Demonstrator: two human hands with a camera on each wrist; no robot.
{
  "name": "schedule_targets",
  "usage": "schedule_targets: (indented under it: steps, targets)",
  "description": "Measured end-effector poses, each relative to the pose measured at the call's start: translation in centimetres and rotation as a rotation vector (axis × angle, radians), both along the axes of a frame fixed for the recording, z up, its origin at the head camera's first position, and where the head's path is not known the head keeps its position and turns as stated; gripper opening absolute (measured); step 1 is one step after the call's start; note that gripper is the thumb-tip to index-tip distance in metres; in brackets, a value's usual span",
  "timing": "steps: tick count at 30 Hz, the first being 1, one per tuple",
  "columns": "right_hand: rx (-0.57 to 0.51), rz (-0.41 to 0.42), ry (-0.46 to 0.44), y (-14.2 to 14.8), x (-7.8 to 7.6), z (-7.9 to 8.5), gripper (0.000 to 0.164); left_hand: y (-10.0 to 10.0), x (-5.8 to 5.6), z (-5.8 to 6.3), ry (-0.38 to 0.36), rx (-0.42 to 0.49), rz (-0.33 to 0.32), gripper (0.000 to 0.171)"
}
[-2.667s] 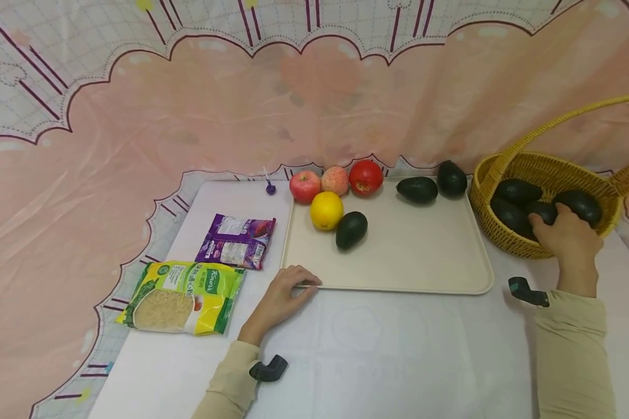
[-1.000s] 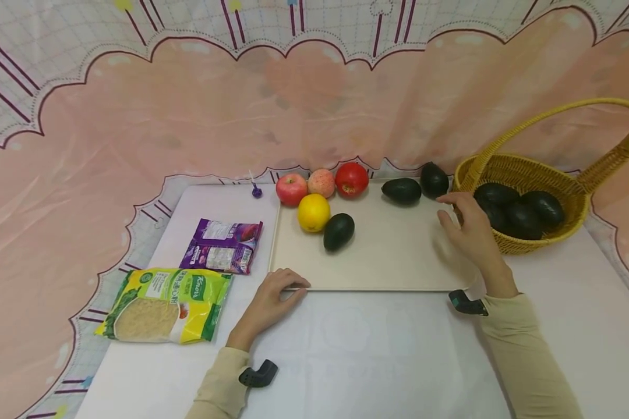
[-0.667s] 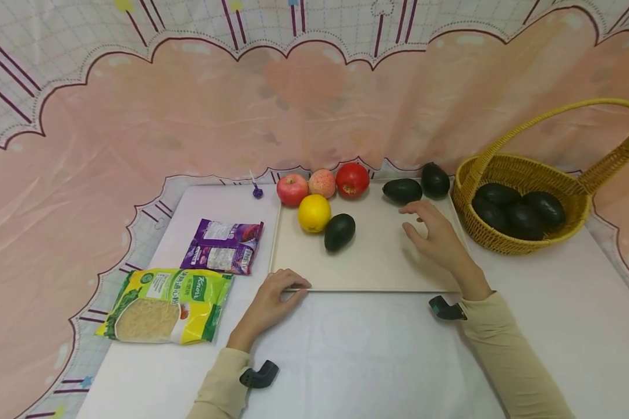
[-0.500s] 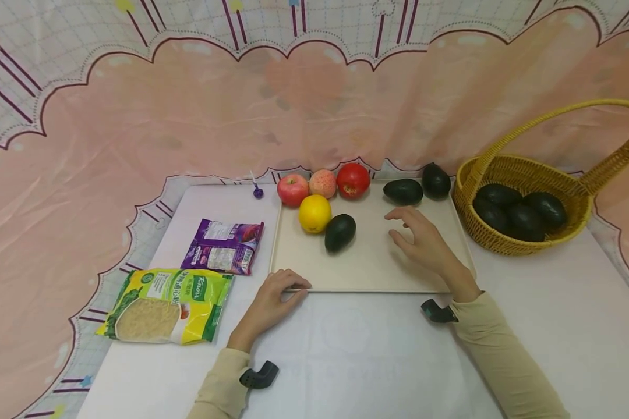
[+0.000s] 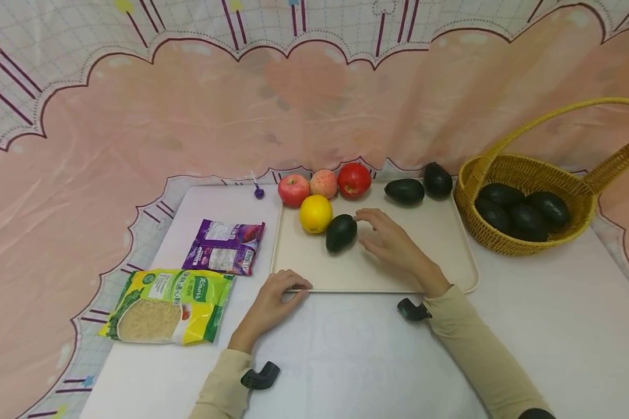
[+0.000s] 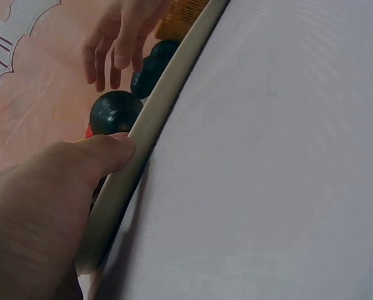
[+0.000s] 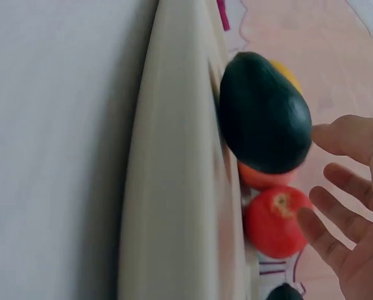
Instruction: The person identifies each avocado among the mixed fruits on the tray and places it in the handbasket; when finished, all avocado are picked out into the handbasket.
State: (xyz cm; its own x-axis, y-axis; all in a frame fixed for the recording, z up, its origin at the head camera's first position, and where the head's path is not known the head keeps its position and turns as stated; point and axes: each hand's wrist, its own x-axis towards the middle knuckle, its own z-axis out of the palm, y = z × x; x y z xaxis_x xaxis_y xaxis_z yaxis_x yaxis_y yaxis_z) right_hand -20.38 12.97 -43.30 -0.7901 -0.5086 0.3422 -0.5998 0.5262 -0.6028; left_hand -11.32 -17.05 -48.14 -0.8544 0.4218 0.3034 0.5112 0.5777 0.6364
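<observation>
My left hand [image 5: 274, 301] holds the front-left edge of a cream tray [image 5: 398, 273]; in the left wrist view its thumb [image 6: 114, 153] lies on the rim and the other fingers are mostly hidden. Over the tray, my right hand [image 5: 393, 241] has its fingers loosely spread just right of a dark green avocado [image 5: 341, 233]. The right wrist view shows the thumb [image 7: 343, 139] right at that avocado's side. Behind the avocado sit a yellow orange-like fruit [image 5: 315, 213], an apple [image 5: 293, 190], a peach [image 5: 324, 183] and a red pomegranate [image 5: 354, 180].
Two more avocados [image 5: 405, 191] lie at the tray's back right. A wicker basket [image 5: 508, 247] with a tall handle holds several avocados [image 5: 528, 222]. At left are a yellow-green Knorr bag [image 5: 170, 306], a purple packet [image 5: 224, 247] and a small purple lollipop [image 5: 259, 192].
My right hand has left the avocados in the basket and moved left across the tray to the single front avocado. My left hand keeps its place on the tray; the view has shifted slightly.
</observation>
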Motion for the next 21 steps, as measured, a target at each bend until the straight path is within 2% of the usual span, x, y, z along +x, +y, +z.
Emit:
schedule_targets:
  steps: [4,12,21]
  targets:
    - [0.004,0.024,-0.014,-1.1,-0.4,-0.3,0.052,-0.1,0.0,0.0,-0.001,-0.002,0.001,0.015]
    - [0.082,0.029,-0.093,-2.1,-0.7,-0.3,0.061,0.0,0.0,0.0,0.009,-0.003,-0.004,0.015]
    - [0.066,0.029,-0.131,-2.7,-0.9,-0.5,0.059,0.0,0.1,0.1,0.011,-0.013,0.008,0.015]
